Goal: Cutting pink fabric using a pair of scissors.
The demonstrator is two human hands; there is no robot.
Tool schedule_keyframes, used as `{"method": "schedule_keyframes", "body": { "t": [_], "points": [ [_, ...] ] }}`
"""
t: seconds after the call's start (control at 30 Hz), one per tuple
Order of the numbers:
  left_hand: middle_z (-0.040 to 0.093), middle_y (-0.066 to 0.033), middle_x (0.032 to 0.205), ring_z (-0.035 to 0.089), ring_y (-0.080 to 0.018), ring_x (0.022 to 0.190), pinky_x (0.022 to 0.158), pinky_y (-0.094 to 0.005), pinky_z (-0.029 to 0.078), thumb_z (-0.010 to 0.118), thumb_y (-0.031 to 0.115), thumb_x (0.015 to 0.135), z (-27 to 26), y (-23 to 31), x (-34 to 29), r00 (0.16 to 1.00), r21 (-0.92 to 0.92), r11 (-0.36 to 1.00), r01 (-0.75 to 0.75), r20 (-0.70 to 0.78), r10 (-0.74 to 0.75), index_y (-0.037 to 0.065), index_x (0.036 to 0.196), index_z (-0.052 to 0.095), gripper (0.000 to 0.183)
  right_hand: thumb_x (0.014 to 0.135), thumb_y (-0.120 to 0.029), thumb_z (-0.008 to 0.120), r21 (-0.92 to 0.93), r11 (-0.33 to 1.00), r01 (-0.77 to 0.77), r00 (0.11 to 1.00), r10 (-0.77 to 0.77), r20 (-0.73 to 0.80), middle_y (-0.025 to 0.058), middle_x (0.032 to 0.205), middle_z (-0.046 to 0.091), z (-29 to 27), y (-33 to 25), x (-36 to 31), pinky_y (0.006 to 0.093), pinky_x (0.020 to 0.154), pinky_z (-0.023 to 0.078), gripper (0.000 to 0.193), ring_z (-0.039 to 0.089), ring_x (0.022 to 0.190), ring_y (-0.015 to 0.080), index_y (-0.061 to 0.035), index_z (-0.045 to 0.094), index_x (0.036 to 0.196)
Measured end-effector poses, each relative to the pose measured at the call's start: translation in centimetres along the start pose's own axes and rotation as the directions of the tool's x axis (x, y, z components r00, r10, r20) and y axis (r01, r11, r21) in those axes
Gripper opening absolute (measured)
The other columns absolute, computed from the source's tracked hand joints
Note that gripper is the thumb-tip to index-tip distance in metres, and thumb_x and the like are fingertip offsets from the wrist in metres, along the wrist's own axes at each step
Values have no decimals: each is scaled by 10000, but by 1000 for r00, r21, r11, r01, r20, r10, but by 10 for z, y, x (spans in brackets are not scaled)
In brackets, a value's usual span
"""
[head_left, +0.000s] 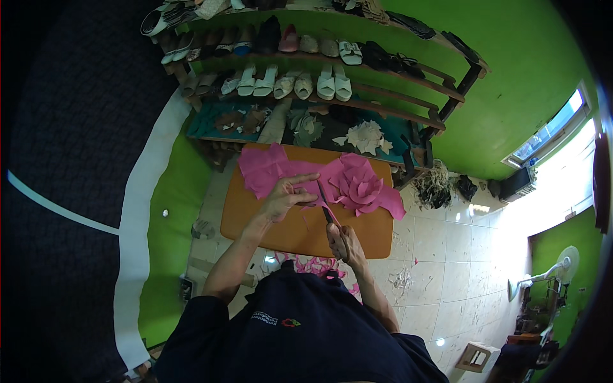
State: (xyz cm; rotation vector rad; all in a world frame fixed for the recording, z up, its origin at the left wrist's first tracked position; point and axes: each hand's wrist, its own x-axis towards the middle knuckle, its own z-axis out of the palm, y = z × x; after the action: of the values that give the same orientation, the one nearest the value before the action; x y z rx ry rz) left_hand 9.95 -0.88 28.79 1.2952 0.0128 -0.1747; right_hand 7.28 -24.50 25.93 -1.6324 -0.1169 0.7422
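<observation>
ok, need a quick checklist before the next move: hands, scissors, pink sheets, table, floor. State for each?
1. Right hand gripping scissors by the handles: ok.
2. Left hand clear of the blades: not ok, fingertips look very close to them.
3. Left hand's hold on the pink material secure: cannot tell, too small to see.
4. Pink sheets and pink pile within the table: not ok, one piece reaches past the right edge.
5. Floor clear of scraps: not ok, pink scraps lie by the near edge of the table.
</observation>
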Motion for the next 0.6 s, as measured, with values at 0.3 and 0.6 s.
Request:
{"method": "schedule_keyframes", "body": {
  "t": [0.3, 0.6],
  "points": [
    [715, -48, 823, 688, -99, 755, 786, -264, 591, 678, -42, 866, 12, -6, -6, 995, -118, 991, -63, -86, 53, 68, 1371, 564, 529, 940, -564, 584, 33, 999, -33, 999, 34, -34, -50, 514, 353, 2, 0, 2, 252, 383, 262, 561, 348, 396, 69, -85, 446, 684],
    [708, 4, 890, 665, -76, 851, 832, -244, 552, 729, -23, 844, -1, -16, 0, 982, -74, 995, -72, -179, 58, 59, 1309, 621, 485, 914, -672, 551, 6, 1000, 10, 1000, -10, 14, -38, 519, 357, 3, -4, -5, 250, 384, 273, 647, 340, 399, 71, -83, 438, 670]
  ]
}}
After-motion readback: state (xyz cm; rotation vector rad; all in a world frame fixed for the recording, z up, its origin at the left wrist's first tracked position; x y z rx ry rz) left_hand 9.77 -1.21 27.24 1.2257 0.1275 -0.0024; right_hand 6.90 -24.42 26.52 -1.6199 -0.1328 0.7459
